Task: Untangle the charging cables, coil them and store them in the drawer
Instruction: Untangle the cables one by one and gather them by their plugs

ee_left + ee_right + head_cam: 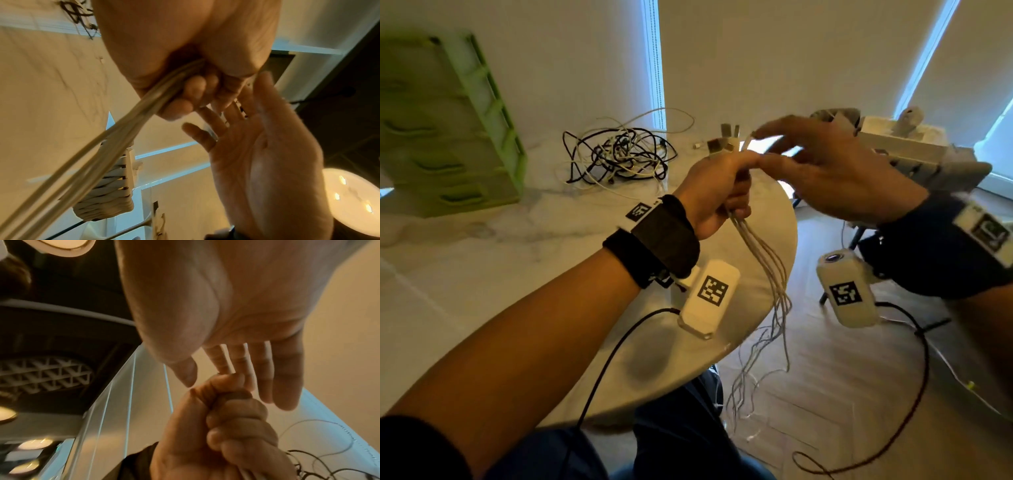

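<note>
From the head view, the left hand [717, 192] is raised above the edge of the marble surface [482, 274], fist curled round a bunch of white charging cables [767, 274] whose strands hang from the bottom of the fist past the surface's edge toward the floor. The right hand [835, 171] hovers just beside it, palm down, fingers spread and straight, holding nothing, its fingertips near the cable ends that stick up from the left fist. A tangled pile of black and white cables [619, 154] lies farther back on the surface, and a green drawer unit [448, 130] stands at the far left.

From the left wrist view, the left hand's fingers [191, 91] wrap tightly round the cable bunch [115, 139], which runs down and left. The right hand [267, 154] shows its bare palm, fingers extended.

From the right wrist view, the right hand [236, 313] is flat and loose above the clenched left hand [222, 426]; the cable pile [320, 467] lies low at right.
</note>
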